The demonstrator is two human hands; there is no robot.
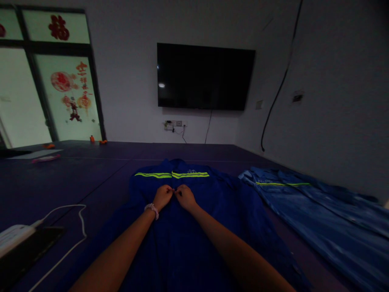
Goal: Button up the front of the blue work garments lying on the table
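Observation:
A dark blue work jacket [194, 231] with yellow-green reflective stripes across its chest lies spread out in front of me, collar pointing away. My left hand [164, 196], with a light scrunchie [152, 209] around the wrist, is closed in a pinch at the jacket's front opening, just below the stripes. Close beside it, my right hand [184, 197] pinches the same front edge, the fingertips of both hands almost meeting. Whether a button or a snap sits between the fingers is too small and dark to tell.
On the right lies a lighter blue work garment [319, 219] with a yellow stripe. A white device [18, 237] with a white cable [83, 223] and a dark flat object [36, 247] are at the left. The purple surface [100, 174] reaches the wall below a television [205, 77].

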